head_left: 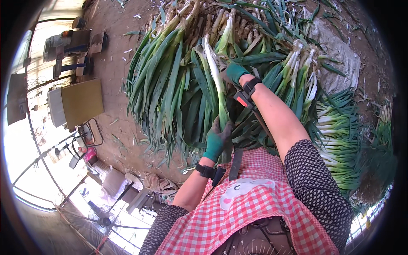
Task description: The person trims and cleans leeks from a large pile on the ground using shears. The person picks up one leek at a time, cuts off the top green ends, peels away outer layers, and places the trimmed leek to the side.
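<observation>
My left hand [217, 139], in a green glove with dark grey fingers, is closed round the leafy lower part of a long green onion [216, 70]. The onion's white shank points up and away from me, tilted slightly left. Beside that shank is my right hand [235, 73], gloved alike, with its fingers curled in. Whether those fingers grip the shank, a loose leaf or something else is hidden. Under and around both hands lies a large heap of untrimmed green onions [165, 91], roots away from me and leaves hanging toward me.
Cleaned green onions [338, 144] lie stacked at the right, beside a pale plastic sheet [335, 55]. Leaf scraps litter the brown dirt floor [112, 51]. At the left stand a yellowish box [83, 102] and a metal-framed chair [90, 131]; a fan [104, 221] is at lower left.
</observation>
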`<state>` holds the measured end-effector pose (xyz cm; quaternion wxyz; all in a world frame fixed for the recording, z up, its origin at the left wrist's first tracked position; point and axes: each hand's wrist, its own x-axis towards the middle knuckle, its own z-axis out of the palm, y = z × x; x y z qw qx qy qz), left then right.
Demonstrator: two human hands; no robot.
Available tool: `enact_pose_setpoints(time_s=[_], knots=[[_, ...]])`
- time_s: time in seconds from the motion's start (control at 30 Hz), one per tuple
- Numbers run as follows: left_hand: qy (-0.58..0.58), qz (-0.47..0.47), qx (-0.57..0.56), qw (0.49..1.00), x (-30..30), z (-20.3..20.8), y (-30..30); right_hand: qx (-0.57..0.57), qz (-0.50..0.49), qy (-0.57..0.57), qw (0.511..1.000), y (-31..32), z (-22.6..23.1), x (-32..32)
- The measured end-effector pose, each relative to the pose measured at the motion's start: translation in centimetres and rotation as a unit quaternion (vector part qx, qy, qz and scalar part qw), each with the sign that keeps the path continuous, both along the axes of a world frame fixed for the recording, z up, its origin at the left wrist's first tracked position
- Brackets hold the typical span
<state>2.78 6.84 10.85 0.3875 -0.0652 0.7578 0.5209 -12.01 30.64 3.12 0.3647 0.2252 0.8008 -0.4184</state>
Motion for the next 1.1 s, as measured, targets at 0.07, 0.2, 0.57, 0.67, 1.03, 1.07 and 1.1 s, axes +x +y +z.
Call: enact_pose_setpoints(time_s=[0.07,0.2,0.57,0.67,1.03,1.07,1.1], knots=[[-0.001,0.0,0.006,1.0,0.3,-0.1,-0.1,-0.017,-0.009,-0.039,0.999,0.2,1.5,0.0],[-0.014,0.018,0.034,0.999,1.1,-0.7,0.4,-0.016,-0.053,-0.001,0.998,0.5,0.5,1.5],[-0.068,-0.154,0.107,0.98,1.9,1.4,3.2,0.062,-0.028,0.138,0.988,-0.1,-3.8,6.9],[0.078,-0.272,0.021,0.959,-2.3,2.9,1.7,0.096,-0.127,0.182,0.97,1.2,-1.2,12.0],[0.432,-0.197,-0.495,0.728,-37.1,-6.1,-7.8,0.271,-0.223,0.245,0.904,21.9,6.3,33.4],[0.39,-0.229,-0.519,0.725,-38.5,-6.5,-6.5,0.317,-0.193,0.227,0.901,22.8,5.4,34.7],[0.345,-0.266,-0.541,0.72,-39.2,-6.7,-5.1,0.343,-0.184,0.192,0.901,23.3,4.6,35.7]])
